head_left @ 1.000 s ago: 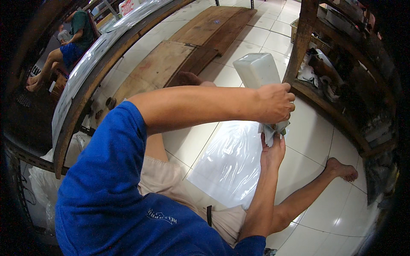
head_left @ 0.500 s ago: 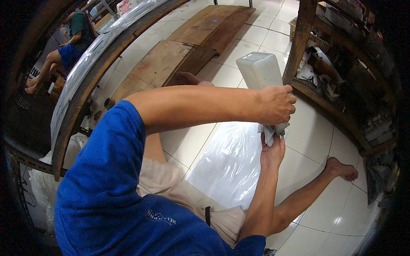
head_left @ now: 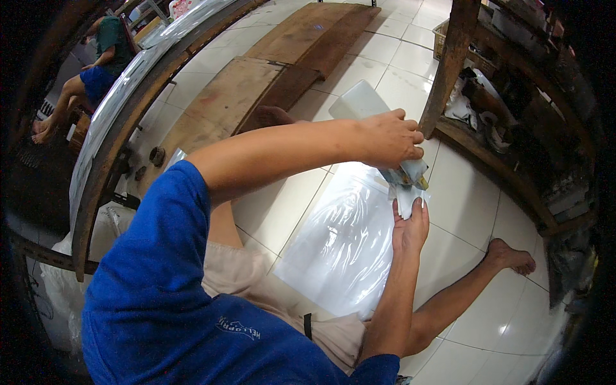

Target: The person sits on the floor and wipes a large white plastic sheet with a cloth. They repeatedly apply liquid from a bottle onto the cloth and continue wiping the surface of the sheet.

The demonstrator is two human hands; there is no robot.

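Head view. The left hand is closed over the lower-lying part of a whitish, see-through bottle, its fingers curled and knuckles facing up. The bottle is tilted, with its broad base beyond the left hand and its other end pointing down toward the right hand. The right hand is below the left, palm up and partly closed, thumb and fingers gripping a white cloth. The cloth is bunched at the lower end of the bottle; a small yellowish part shows there, and whether it is a cap cannot be told.

Beneath and to the left of the right hand, a shiny plastic sheet lies creased on the tiled floor. Beyond the left hand, to its left, are long wooden boards. To the right of both hands stands a dark wooden shelf with assorted items. Well to the left of the hands, a plastic-covered counter runs past, and a seated person is behind it.
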